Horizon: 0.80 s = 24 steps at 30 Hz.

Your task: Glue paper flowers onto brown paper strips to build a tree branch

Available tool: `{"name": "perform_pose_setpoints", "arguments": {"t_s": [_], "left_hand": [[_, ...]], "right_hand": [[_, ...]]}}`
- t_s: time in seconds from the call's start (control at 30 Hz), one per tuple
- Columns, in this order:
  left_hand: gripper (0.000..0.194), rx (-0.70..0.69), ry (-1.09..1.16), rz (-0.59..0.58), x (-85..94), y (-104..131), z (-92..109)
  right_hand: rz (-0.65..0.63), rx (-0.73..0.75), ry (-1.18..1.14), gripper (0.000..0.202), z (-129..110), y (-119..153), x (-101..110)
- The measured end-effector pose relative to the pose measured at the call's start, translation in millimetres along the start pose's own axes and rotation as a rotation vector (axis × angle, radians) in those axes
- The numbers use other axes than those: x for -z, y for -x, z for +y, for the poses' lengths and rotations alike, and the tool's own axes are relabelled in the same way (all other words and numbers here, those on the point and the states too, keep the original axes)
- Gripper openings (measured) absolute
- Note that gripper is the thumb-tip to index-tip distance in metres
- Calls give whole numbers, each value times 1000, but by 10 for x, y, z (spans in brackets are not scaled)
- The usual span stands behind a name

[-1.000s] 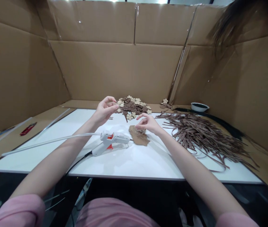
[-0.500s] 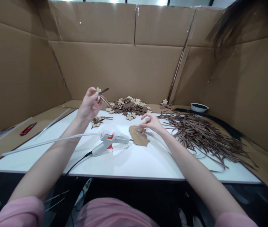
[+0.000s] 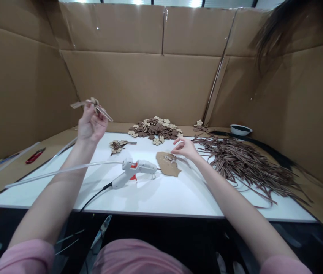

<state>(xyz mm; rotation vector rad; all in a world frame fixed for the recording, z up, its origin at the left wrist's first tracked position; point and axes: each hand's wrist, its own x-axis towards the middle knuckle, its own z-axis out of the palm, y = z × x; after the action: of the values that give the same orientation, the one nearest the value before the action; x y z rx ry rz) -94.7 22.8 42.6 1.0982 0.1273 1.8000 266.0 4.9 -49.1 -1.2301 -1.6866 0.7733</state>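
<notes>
- Head view, surroundings: white board [image 3: 187, 198] inside cardboard walls [image 3: 138, 80]; flower pile [image 3: 161, 131], tan and brown, at the far edge; smaller flower heap [image 3: 199, 125] to its right.
- Right side: tangled heap of brown strips [image 3: 244, 163], white bowl [image 3: 240, 132] with dark contents behind it. Far left: red cutter [image 3: 35, 156].
- Near the middle: white glue gun [image 3: 134, 170], red trigger, nozzle at the edge of a ragged brown scrap [image 3: 165, 166] with greyish residue on top.
- In the way: long clear glue stick [image 3: 104, 163] from the gun's rear — crosses in front of the left forearm [image 3: 56, 201].
- Right hand [image 3: 186, 148] by the scrap's far edge, thumb and fingertips close together; cannot tell whether they grip anything.
- Left hand [image 3: 91, 125] raised above the board's left part, fingertips pinching a flower piece [image 3: 94, 101].
- Flower piece: pale petals, thin strips jutting both ways — details blurred. Similar flower-and-strip cluster [image 3: 118, 146] lies on the board.
</notes>
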Motion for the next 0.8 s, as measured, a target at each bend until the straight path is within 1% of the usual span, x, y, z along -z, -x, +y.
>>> {"name": "perform_pose_setpoints", "arguments": {"t_s": [0.07,0.2,0.27,0.33,0.43,0.53,0.6,0.7,0.73,0.8], "left_hand": [[27,88,-53,-15,-85,76,-143],[33,273,-197,-102,-332,295,-560],[36,329,-227,-134,-408,380,-718],[36,353,-251,-159,-442,437,-818],[36,376,-282,-189,-464,487,-887],[37,379,-319,-200,-502,523,-905],[37,381,-341,-202,-536,544,-902],[38,398,-366,-214,-574,564,-890],[38,401,-370,-219,-580,567,-887],[39,401,-374,-225,-584,570,-884]], "right_hand": [[-18,10,-51,41,-37,-2,-15],[-61,57,-163,45,-129,6,-81],[-81,92,-175,43,-170,19,-113],[-99,135,-171,40,-206,38,-135],[-114,185,-119,34,-255,71,-151],[-122,181,-92,31,-290,100,-158],[-121,175,-122,35,-303,111,-164],[-104,208,-147,52,-312,112,-172],[-102,224,-136,55,-313,110,-173],[-114,224,-104,48,-313,106,-174]]}}
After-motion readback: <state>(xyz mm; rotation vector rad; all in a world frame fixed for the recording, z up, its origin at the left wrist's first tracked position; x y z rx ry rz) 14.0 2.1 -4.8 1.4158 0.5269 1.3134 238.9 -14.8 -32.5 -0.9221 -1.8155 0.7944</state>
